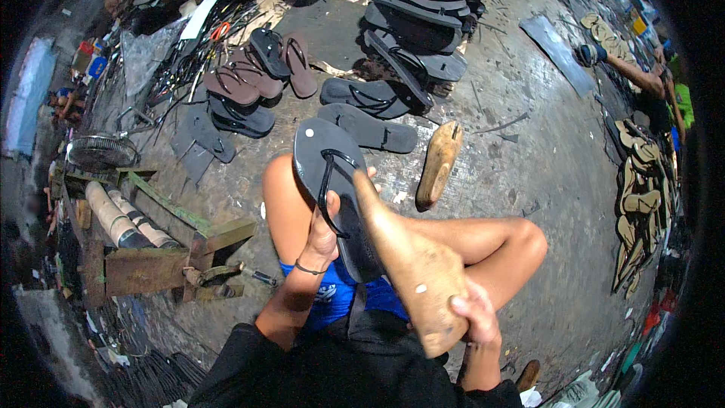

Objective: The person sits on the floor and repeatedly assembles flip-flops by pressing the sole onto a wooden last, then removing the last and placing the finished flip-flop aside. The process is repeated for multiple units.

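Gripping grey sandal, left hand half curled

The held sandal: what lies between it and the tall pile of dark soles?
In the head view, a dark strapped sandal and a grey sole lie between them.

One held sandal; two pale lasts; three brown sandals; one fan; two rolls; stacked soles, too overlapped to count.

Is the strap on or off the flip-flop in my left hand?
On: the black strap loops over the gray flip-flop in your left hand. I cannot tell whether its ends are fastened.
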A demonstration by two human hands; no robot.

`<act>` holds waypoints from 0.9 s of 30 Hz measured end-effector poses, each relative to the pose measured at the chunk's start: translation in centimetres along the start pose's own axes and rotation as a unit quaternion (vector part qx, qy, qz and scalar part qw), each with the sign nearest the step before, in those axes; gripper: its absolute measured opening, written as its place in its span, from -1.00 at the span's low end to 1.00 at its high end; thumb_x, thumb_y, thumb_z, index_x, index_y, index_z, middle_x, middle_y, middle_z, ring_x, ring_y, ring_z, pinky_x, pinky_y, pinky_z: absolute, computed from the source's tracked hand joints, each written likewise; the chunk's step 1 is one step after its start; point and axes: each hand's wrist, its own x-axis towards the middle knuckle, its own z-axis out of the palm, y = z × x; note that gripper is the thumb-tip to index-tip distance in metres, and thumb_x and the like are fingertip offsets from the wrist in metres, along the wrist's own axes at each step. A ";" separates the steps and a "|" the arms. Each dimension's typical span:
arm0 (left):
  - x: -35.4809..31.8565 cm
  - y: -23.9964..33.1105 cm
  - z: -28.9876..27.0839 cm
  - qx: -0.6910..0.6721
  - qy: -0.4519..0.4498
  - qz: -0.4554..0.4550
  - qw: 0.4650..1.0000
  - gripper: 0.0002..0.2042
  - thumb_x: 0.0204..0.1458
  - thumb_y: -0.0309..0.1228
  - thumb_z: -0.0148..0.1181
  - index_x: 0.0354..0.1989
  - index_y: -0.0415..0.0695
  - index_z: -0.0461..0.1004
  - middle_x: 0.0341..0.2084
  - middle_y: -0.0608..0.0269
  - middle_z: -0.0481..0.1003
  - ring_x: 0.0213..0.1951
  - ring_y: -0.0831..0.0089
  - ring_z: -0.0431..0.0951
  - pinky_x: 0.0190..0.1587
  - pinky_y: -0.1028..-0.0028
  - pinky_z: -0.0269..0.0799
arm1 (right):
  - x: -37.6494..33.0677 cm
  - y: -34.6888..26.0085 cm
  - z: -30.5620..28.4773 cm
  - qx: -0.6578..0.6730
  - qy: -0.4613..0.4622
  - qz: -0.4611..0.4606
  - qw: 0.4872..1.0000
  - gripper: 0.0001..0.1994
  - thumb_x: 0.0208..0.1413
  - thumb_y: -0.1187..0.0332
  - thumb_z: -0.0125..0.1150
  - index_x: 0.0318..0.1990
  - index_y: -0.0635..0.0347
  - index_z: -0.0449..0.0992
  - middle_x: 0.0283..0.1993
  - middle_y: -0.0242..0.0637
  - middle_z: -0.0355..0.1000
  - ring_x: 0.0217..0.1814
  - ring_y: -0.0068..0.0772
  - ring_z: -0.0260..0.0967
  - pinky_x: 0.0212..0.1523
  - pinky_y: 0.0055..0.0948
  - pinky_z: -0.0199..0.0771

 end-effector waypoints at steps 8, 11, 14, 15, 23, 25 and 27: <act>-3.9 -2.6 -1.2 -0.117 0.033 -0.044 0.992 0.04 0.01 0.54 -0.57 0.36 -0.17 0.16 0.22 -0.15 0.33 0.03 0.08 0.51 0.12 0.23 0.43 | 2.7 2.3 7.0 -0.571 0.037 -0.304 0.761 -0.35 0.01 0.33 0.37 0.22 0.49 0.30 0.13 0.17 0.39 0.11 0.12 0.39 0.11 -0.16 0.42; -4.0 -3.0 -1.3 -0.172 0.069 -0.016 0.983 0.00 0.09 0.48 -0.55 0.37 -0.21 0.14 0.27 -0.10 0.29 0.13 0.12 0.44 0.20 0.23 0.36 | 2.6 3.3 7.5 -0.570 0.045 -0.293 0.766 -0.36 0.00 0.35 0.37 0.21 0.51 0.30 0.12 0.17 0.40 0.09 0.12 0.40 0.10 -0.16 0.43; -3.5 -2.6 -0.2 -0.181 0.059 -0.016 0.982 0.03 0.08 0.49 -0.53 0.37 -0.27 0.14 0.26 -0.07 0.29 0.11 0.19 0.45 0.18 0.28 0.36 | 1.2 2.4 7.2 -0.554 0.066 -0.248 0.792 -0.35 -0.01 0.36 0.37 0.21 0.52 0.30 0.12 0.17 0.41 0.08 0.13 0.41 0.09 -0.17 0.44; -3.7 -3.0 -1.1 -0.205 0.025 -0.026 0.978 0.02 0.06 0.50 -0.50 0.39 -0.21 0.12 0.30 -0.10 0.23 0.15 0.12 0.42 0.18 0.22 0.38 | 1.1 2.4 7.3 -0.557 0.072 -0.258 0.786 -0.35 -0.03 0.36 0.38 0.21 0.51 0.30 0.11 0.15 0.42 0.07 0.12 0.41 0.09 -0.18 0.45; -4.3 -4.1 -2.0 -0.226 0.000 -0.055 0.973 0.09 0.03 0.52 -0.54 0.39 -0.33 0.04 0.29 -0.15 0.24 0.12 0.04 0.46 0.18 0.12 0.42 | 4.7 2.8 8.2 -0.602 0.067 -0.330 0.724 -0.39 -0.03 0.34 0.40 0.17 0.46 0.37 0.12 0.12 0.42 0.08 0.06 0.42 0.04 -0.22 0.50; -4.4 -4.3 -2.7 -0.231 -0.007 -0.052 0.971 0.09 0.04 0.52 -0.56 0.38 -0.35 0.04 0.28 -0.16 0.25 0.10 0.03 0.48 0.18 0.13 0.42 | 6.1 4.0 8.8 -0.593 0.092 -0.340 0.724 -0.35 -0.09 0.38 0.43 0.18 0.48 0.36 0.10 0.14 0.43 0.07 0.10 0.43 0.07 -0.19 0.47; -4.5 -4.7 -3.4 -0.238 -0.025 -0.052 0.970 0.10 0.04 0.52 -0.56 0.37 -0.36 0.06 0.26 -0.17 0.28 0.10 0.03 0.48 0.18 0.13 0.42 | 6.6 4.4 9.5 -0.584 0.119 -0.344 0.725 -0.33 -0.14 0.40 0.45 0.18 0.48 0.37 0.07 0.14 0.45 0.08 0.10 0.45 0.09 -0.20 0.47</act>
